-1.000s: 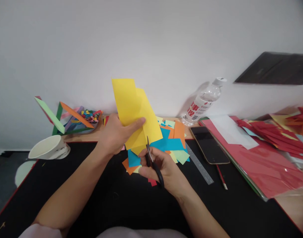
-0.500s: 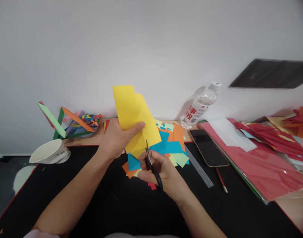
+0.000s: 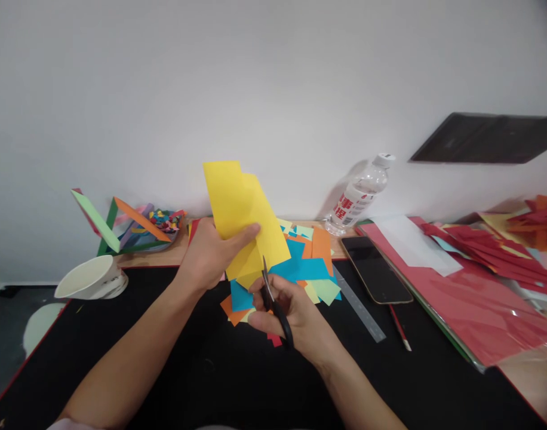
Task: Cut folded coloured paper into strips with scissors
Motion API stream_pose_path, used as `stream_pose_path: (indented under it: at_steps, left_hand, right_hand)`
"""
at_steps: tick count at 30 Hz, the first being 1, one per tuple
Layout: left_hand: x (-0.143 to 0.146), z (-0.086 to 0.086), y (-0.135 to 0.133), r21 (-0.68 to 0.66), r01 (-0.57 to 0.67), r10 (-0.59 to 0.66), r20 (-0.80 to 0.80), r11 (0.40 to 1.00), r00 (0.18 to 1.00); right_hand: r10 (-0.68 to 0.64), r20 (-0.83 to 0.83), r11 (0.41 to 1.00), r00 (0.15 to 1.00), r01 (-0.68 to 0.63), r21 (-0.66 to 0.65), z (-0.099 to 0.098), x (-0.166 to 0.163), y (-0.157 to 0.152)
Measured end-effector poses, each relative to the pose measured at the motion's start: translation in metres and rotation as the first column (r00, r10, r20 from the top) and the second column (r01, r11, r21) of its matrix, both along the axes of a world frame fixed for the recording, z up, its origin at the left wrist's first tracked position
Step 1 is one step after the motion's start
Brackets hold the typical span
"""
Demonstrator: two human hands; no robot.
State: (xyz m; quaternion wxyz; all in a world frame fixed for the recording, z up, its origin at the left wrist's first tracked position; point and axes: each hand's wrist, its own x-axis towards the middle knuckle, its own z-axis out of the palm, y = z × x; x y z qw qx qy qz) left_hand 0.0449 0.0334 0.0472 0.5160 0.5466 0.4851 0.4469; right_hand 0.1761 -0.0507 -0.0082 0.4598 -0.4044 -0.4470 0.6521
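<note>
My left hand (image 3: 213,251) grips a piece of yellow paper (image 3: 242,209), its thumb pressed across the front. The paper stands raised above the table, and a step shows in its top edge. In my right hand (image 3: 295,316) is a pair of scissors (image 3: 277,307) with black handles. Their blades point up and meet the paper's lower edge; part of the blades is hidden by my fingers and the paper. Beneath both hands lies a heap of cut paper in blue (image 3: 312,269), orange (image 3: 321,243) and pale green (image 3: 325,291).
To the right are a clear ruler (image 3: 360,307), a phone (image 3: 376,269), a red pencil (image 3: 399,328) and a red paper pack (image 3: 461,304) with red strips on it. A water bottle (image 3: 358,194) stands by the wall. A paper cup (image 3: 92,278) sits at the left edge.
The whole view has shifted slightly, so things sit a little lower in the picture. Both hands keep their hold, with the scissors at the same place on the yellow paper.
</note>
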Motion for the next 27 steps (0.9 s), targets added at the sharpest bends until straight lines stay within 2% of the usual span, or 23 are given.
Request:
stream_pose_path:
  at_steps: [8, 12, 27]
  left_hand:
    - [0.0007, 0.0017, -0.0017, 0.001, -0.004, 0.004, -0.014, 1.000, 1.000]
    - [0.0006, 0.0018, -0.0015, -0.018, 0.011, -0.010, 0.034, 1.000, 0.999]
    - [-0.0008, 0.0012, -0.0016, -0.014, 0.048, -0.047, 0.085, 0.999, 0.995]
  right_hand:
    - [-0.001, 0.021, 1.000, 1.000, 0.001, 0.005, -0.0009, -0.0012, -0.0001]
    - [0.004, 0.012, 1.000, 1.000, -0.004, -0.001, 0.0010, -0.0019, -0.0005]
    - [0.016, -0.099, 1.000, 0.995, -0.015, 0.016, 0.0015, -0.0033, -0.0013]
